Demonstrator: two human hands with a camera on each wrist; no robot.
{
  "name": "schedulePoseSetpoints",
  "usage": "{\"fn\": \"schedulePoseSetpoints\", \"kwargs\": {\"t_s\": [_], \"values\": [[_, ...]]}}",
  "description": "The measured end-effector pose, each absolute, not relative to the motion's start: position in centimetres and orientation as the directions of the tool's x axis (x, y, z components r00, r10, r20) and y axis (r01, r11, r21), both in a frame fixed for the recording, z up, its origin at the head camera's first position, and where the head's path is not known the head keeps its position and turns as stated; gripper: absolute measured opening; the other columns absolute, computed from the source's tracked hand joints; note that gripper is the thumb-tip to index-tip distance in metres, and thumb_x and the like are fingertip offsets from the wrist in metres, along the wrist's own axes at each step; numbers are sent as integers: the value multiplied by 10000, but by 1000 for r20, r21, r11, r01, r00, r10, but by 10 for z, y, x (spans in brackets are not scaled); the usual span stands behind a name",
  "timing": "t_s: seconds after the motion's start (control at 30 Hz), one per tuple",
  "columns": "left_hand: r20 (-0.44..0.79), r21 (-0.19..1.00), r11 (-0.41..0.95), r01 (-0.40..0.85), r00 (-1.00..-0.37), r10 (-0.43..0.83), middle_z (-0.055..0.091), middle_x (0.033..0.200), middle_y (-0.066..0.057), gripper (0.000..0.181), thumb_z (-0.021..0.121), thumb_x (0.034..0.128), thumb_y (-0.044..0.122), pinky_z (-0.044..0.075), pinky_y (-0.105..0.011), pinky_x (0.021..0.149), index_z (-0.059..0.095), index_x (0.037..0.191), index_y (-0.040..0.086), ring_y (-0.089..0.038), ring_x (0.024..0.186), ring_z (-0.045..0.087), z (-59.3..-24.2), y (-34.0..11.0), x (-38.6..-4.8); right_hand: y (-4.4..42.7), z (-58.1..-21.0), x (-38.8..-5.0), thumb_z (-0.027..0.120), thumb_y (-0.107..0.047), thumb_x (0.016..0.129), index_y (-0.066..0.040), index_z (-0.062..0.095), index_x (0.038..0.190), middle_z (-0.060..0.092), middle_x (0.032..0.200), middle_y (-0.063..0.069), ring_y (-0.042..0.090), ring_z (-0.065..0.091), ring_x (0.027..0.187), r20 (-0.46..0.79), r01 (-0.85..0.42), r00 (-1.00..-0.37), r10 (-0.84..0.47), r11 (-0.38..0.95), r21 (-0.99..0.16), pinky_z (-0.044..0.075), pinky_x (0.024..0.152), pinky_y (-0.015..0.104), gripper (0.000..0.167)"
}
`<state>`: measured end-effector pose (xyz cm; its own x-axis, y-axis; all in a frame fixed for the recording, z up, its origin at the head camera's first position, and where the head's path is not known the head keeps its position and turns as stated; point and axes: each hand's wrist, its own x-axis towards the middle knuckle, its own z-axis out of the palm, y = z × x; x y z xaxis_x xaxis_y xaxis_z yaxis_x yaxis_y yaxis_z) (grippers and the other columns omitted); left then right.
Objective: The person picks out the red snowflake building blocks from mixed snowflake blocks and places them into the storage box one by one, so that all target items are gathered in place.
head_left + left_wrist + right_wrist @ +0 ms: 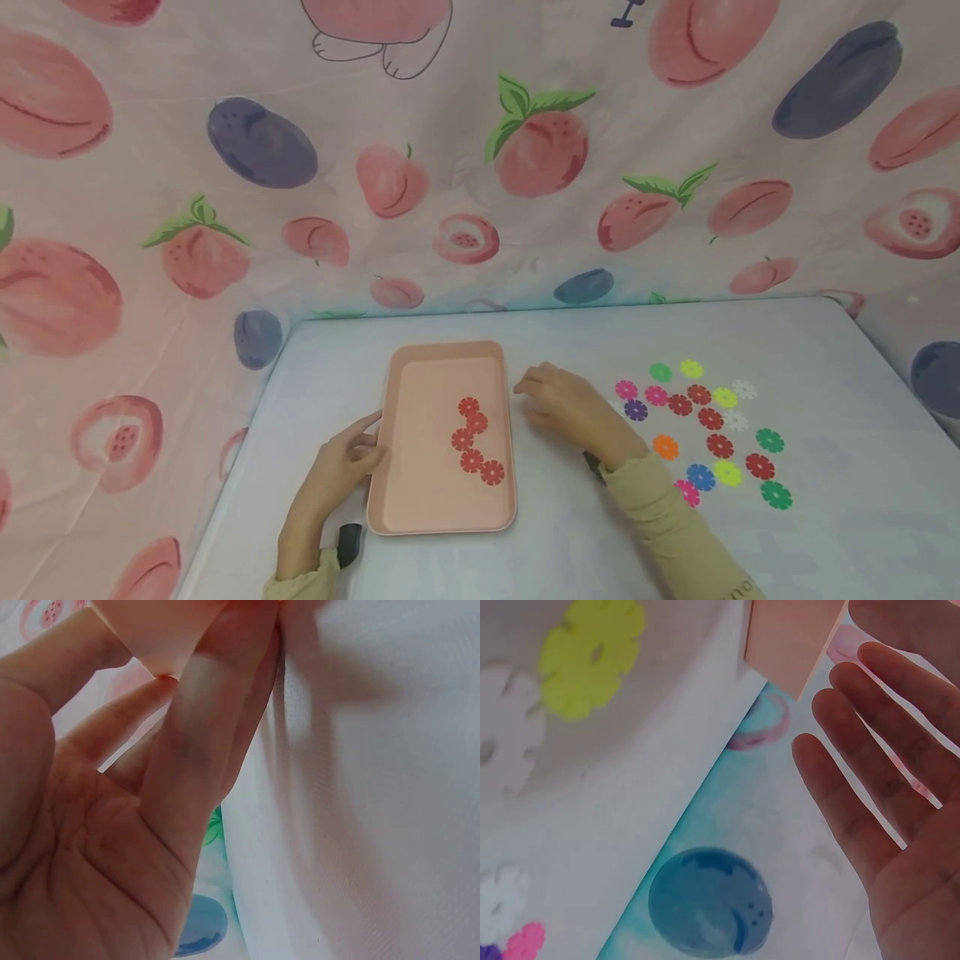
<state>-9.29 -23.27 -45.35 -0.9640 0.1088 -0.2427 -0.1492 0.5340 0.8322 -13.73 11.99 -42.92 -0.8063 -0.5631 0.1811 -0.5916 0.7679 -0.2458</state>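
Tray point(423, 454) sits pinched in fingers of left hand point(337, 473), five red discs point(477, 422) inside, left of right hand point(566, 408), whose parted fingers hold nothing, loose discs point(719, 446) to their right; red-gathering seems underway, next probably needing a rightward pinch.

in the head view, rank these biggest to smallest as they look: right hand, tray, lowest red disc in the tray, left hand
1. tray
2. left hand and right hand: too alike to rank
3. lowest red disc
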Motion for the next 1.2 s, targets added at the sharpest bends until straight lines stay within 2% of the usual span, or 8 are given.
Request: {"fn": "schedulePoseSetpoints", "kwargs": {"t_s": [0.47,0.77,0.93,1.2], "values": [[-252,831,533,-162,-962,101,653,1169,-181,596,671,955,160,579,-287,674,434,1499,107,-228,932,696,-453,-232,-93,155,-430,-135,837,-167,807,-100,728,1135,699,1119,32,209,635,1091,159,-524,-851,-500,801,-290,561,925,378,352],[-239,833,533,-146,-965,110,655,1161,-190,598,673,953,154,573,-265,665,434,1498,99,-232,933,699,-454,-233,-94,177,-435,-134,825,-147,816,-68,722,1126,688,1142,84,257,629,1112,171,-510,-860,-480,817,-270,543,955,421,336],[-240,830,538,-145,-964,110,655,1166,-188,595,672,955,168,581,-280,687,435,1497,102,-244,957,698,-454,-233,-93,189,-437,-132,830,-134,807,-49,720,1119,687,1132,102,279,629,1101,184,-503,-864,-468,815,-289,547,940,440,342],[-232,822,553,-136,-967,108,655,1167,-184,591,673,956,174,588,-291,720,440,1495,104,-271,995,698,-455,-233,-93,207,-440,-129,845,-146,789,-50,718,1114,686,1134,108,287,626,1106,197,-490,-870,-452,835,-250,553,929,437,361]]}}
